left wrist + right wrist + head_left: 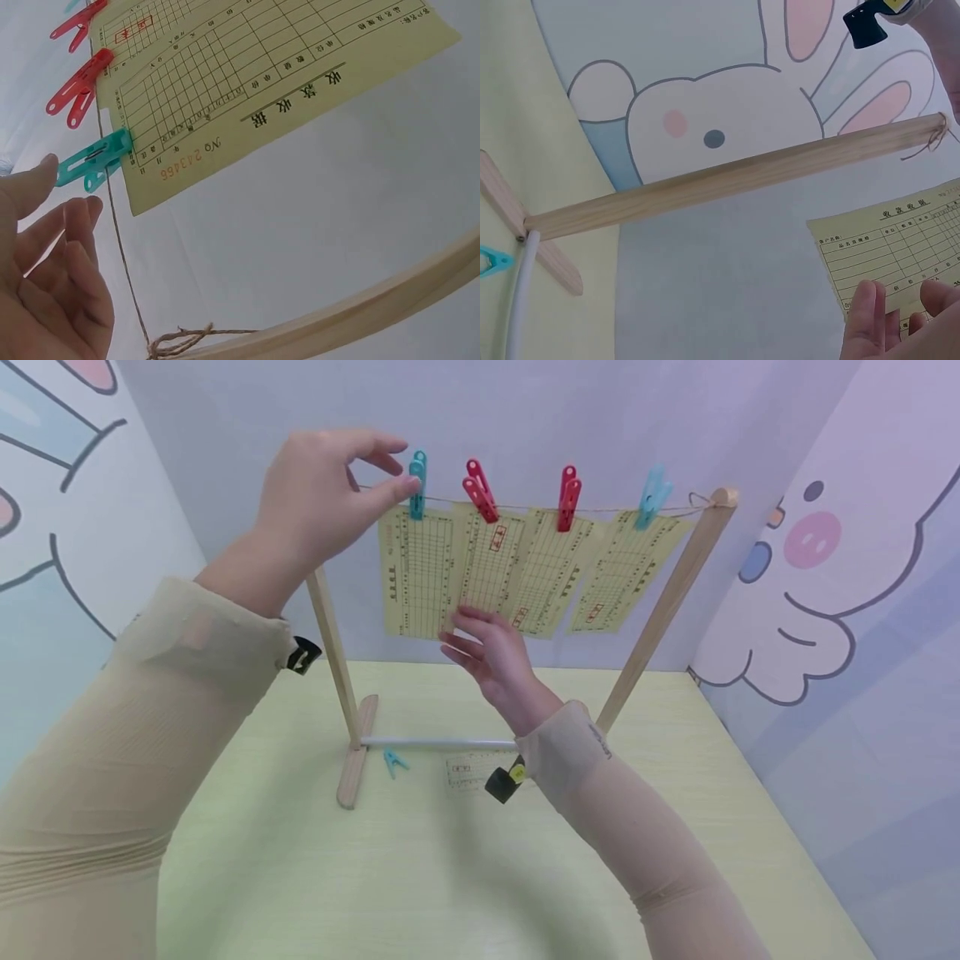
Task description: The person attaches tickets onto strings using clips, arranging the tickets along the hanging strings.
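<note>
Yellow receipt slips hang in a row from a twine line. At the left end a teal clothespin (pixel 417 485) clips the leftmost receipt (pixel 300 82). My left hand (pixel 318 497) is beside that clothespin, thumb and fingers spread apart; in the left wrist view the thumb tip is close to its handle end, and contact is unclear. My right hand (pixel 498 664) is lower, its fingers loosely extended at the bottom edges of the left receipts, seeming to touch the paper. Two red clothespins (pixel 481 492) (pixel 569 500) and a light blue clothespin (pixel 653 497) hold the other slips.
A wooden post (pixel 667 610) stands at the right and another (pixel 333 652) at the left, joined low by a white rod (pixel 438 742). On the table (pixel 300 877) lie a loose teal clothespin (pixel 394 762) and a receipt (pixel 465 770), partly hidden by the right wrist camera.
</note>
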The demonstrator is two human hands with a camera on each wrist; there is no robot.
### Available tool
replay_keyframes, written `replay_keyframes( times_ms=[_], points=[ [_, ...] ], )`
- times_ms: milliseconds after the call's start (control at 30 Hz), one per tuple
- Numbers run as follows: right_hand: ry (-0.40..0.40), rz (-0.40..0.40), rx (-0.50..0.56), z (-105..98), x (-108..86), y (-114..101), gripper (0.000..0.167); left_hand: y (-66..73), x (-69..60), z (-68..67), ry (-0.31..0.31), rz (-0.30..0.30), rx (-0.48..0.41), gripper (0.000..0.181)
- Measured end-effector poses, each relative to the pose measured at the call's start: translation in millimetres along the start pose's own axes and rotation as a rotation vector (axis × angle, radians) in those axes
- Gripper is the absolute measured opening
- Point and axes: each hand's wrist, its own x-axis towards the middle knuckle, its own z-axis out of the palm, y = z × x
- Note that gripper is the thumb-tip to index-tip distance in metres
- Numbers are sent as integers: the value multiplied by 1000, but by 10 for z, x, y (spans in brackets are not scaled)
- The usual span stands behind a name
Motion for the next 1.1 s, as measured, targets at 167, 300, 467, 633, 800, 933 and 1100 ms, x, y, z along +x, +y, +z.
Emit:
replay_keyframes(
  times_ms=[167, 300, 467, 633, 800, 933, 1100],
  points=[
    [-11, 5, -36, -64, -50, 10, 25, -26, -60, -3, 64, -5, -71, 46],
    [-11, 4, -62, -137, -96, 4, 31, -37, -146, 5, 116, 13, -134, 41],
    [13, 18, -68, -252, -121, 10, 37, -56, -261, 30, 162, 54, -151, 37],
    [43, 39, -78, -394, -122, 50, 40, -92, -384, 58, 189, 67, -181, 35],
    [66, 41, -109, -518, -139, 92, 38, -146, -496, 98, 258, 101, -214, 30],
    [87, 41, -118, -590, -146, 132, 36, -216, -604, 174, 294, 113, -246, 28],
    [112, 50, -123, -684, -163, 183, 37, -342, -744, 293, 344, 110, -272, 25]
  ],
)
